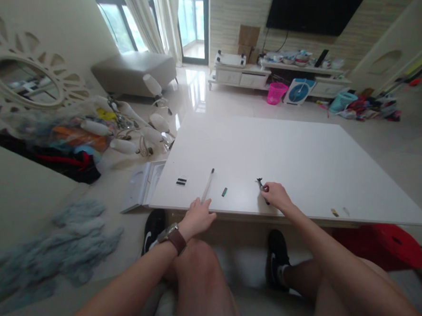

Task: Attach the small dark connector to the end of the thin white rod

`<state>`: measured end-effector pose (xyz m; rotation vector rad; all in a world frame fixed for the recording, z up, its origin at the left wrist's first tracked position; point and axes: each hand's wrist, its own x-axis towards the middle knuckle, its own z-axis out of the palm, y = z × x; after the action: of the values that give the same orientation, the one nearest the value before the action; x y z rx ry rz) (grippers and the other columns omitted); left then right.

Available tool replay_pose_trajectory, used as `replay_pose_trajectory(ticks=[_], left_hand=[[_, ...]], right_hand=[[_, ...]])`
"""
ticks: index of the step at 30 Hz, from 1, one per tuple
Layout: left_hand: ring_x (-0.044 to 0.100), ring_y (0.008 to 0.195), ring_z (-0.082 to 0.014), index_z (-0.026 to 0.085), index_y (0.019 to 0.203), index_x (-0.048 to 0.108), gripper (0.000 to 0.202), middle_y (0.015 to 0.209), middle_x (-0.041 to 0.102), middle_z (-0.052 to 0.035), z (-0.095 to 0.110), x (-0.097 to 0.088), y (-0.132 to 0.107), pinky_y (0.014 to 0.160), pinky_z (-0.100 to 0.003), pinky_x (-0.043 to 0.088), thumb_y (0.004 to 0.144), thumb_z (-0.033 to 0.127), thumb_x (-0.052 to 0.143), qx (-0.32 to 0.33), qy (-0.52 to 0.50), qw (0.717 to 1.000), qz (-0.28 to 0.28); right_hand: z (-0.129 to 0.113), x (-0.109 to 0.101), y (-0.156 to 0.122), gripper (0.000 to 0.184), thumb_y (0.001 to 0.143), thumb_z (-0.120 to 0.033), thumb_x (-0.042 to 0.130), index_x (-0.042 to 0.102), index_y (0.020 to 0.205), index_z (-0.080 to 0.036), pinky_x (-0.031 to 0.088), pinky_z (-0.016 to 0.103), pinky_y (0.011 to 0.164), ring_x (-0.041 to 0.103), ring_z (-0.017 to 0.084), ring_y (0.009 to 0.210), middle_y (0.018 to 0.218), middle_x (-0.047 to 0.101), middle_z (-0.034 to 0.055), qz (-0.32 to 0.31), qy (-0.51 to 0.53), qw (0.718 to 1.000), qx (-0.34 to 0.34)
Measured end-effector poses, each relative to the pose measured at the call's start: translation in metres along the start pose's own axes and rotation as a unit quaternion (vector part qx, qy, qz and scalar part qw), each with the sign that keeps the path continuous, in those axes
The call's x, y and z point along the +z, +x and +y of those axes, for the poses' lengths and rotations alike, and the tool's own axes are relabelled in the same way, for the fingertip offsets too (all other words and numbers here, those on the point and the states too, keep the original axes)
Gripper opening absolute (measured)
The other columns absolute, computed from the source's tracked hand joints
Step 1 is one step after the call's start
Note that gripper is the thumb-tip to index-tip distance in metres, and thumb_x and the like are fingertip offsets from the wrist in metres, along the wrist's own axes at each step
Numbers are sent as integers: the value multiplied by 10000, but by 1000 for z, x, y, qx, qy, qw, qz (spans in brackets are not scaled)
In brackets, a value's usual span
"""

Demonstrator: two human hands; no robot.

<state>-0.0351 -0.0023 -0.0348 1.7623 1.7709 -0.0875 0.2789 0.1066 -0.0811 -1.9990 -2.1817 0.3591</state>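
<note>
My left hand (199, 218) is at the near edge of the white table (260, 148), its fingers stretched out and the thumb apart. Its fingertips meet the near end of a slim pale pen (208, 186) with a dark tip, which lies on the tabletop; I cannot tell whether they touch it. My right hand (275, 195) is closed around a small dark tool (261, 184) with a forked head, just over the table. Between the hands lies a small green piece (224, 192). Two short black strips (181, 181) lie left of the pen.
Small gold and clear bits (335, 212) lie near the table's right front edge. An open white box (144, 186) and a lamp with several white shades (148, 128) are on the left. A red object (388, 245) sits below the table at right.
</note>
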Motion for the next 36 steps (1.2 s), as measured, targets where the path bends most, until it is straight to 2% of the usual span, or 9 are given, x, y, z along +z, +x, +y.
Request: replay_pose_trajectory(ticks=[5,9,12,17,22,27,31,36], left_hand=[[364,1380,-376,115,1304,515,559,1490,383,-242,5,6,-5,1029,-466,385,856,443,447,12,8,999,-30],[336,1400,-360,132,1365,474,591,1515,356,-230,7,7,-8,1043,-487,379,854,429,454,16,16,999,-28],[328,1400,-361,130,1388,468,610,1543,325,-214,9,7,-13,1047,-522,374,853,422,452,18,32,999,-19],[366,1366,-352,115,1383,484,599,1519,382,-192,14,7,-23,1045,-527,368,849,385,472,33,73,997,16],[401,1327,-341,162,1361,519,547,1484,427,-175,13,8,-25,1028,-514,374,855,367,480,44,87,995,33],[431,1286,-338,205,1453,415,632,1453,460,-154,11,9,-23,990,-500,400,845,359,494,42,87,995,41],[447,1258,-340,167,1410,461,593,1406,497,-170,13,9,-25,981,-491,401,846,347,493,45,92,994,47],[469,1234,-336,170,1355,514,533,1329,548,-171,19,8,-28,982,-480,398,854,350,492,55,90,993,51]], right_hand=[[-7,-9,1,179,786,-249,614,693,908,-144,409,313,656,605,213,726,792,682,98,9,-6,1000,-5],[-28,-17,-6,203,778,-268,615,670,935,-150,420,299,691,589,191,749,831,666,68,23,36,998,-50],[-48,-17,-15,179,788,-254,603,663,926,-157,426,282,696,581,171,741,825,657,48,2,76,993,-90],[-77,-12,-27,106,822,-219,579,663,858,-166,434,280,721,580,168,776,853,642,52,-34,99,983,-152],[-97,-4,-34,133,814,-174,600,672,925,-174,453,311,857,595,195,931,972,636,77,-80,117,966,-218],[-109,9,-38,257,794,-135,607,662,1042,-174,444,346,982,572,221,1110,1144,629,106,-114,115,946,-280],[-113,18,-39,326,785,-139,628,658,1108,-164,416,413,1056,497,269,1260,1349,553,148,-118,97,941,-301],[-115,20,-43,382,776,-121,634,659,1154,-172,414,438,1062,499,270,1257,1341,571,147,-136,84,934,-319]])
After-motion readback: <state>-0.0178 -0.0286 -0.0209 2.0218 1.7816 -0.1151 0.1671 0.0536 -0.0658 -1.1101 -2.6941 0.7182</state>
